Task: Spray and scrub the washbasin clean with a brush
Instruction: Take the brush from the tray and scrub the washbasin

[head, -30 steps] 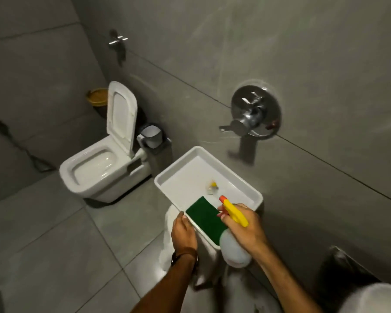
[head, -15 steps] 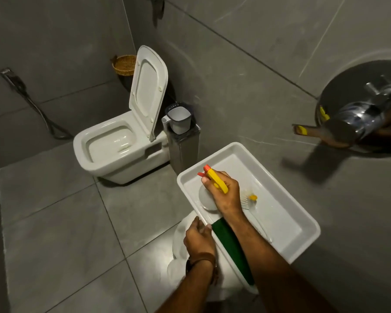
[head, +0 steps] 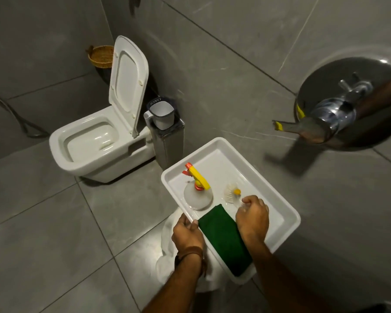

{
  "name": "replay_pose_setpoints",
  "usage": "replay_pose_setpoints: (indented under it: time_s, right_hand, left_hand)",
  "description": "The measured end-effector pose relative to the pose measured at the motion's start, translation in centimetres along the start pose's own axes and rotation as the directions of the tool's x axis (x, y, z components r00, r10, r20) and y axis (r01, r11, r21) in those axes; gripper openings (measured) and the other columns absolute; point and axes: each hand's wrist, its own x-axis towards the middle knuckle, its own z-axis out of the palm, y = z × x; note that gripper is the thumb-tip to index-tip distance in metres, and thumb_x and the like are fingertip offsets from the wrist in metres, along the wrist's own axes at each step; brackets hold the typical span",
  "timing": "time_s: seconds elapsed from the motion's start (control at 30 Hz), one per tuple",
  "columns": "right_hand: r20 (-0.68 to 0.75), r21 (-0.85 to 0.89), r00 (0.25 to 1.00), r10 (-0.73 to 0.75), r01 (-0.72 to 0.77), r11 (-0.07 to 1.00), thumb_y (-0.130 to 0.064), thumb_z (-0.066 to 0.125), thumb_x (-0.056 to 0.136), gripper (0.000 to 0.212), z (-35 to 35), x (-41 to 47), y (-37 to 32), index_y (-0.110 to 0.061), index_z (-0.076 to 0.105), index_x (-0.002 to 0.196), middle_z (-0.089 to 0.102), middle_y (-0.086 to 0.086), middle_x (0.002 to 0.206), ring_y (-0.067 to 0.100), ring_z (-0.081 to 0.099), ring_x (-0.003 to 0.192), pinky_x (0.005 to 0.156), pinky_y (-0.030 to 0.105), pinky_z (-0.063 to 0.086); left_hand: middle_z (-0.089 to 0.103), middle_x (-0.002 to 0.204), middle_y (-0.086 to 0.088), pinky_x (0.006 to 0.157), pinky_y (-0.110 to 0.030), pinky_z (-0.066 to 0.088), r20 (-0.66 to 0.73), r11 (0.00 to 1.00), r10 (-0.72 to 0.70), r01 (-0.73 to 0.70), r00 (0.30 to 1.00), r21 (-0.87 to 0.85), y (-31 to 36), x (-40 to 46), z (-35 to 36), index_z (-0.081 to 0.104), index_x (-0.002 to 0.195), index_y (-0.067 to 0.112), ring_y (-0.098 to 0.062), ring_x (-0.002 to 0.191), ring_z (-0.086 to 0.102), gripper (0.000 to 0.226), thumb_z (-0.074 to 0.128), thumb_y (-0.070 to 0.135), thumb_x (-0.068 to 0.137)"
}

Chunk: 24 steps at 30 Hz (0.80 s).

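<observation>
A white rectangular washbasin (head: 288, 214) sits on a white pedestal low in the head view. Inside it, at the left, a clear spray bottle (head: 198, 196) with a yellow and orange trigger stands upright with no hand on it. To its right lies a brush (head: 231, 193) with white bristles and a yellow cap. My right hand (head: 253, 218) is curled over the brush's handle and hides it. A folded green cloth (head: 224, 240) hangs over the near rim. Beside the cloth, my left hand (head: 187, 236) grips the basin's near-left rim.
A chrome wall tap (head: 334, 114) juts out at the upper right, above the basin. A white toilet (head: 88, 141) with its lid raised stands to the left, a steel bin (head: 169, 143) with a white jug on it beside it. A wicker basket (head: 101, 56) sits behind.
My right hand has set the spray bottle down upright in the basin, let it go, and moved right onto the brush handle. The left hand stays on the rim.
</observation>
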Motion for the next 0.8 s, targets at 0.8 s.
replay_pose_setpoints:
  time_s: [0.8]
  right_hand:
    - [-0.054, -0.062, 0.954, 0.294, -0.297, 0.953, -0.037, 0.062, 0.100, 0.024, -23.8, -13.4, 10.3, -0.025, 0.070, 0.118, 0.076, 0.012, 0.110, 0.038, 0.070, 0.104, 0.084, 0.044, 0.059]
  left_hand:
    - [0.030, 0.159, -0.003, 0.117, -0.016, 0.015, 0.692, 0.546, 0.546, -0.827, 0.472, 0.134, -2.0, -27.3, 3.7, 0.029, 0.152, 0.011, -0.015, 0.146, 0.030, 0.056, 0.041, 0.004, 0.098]
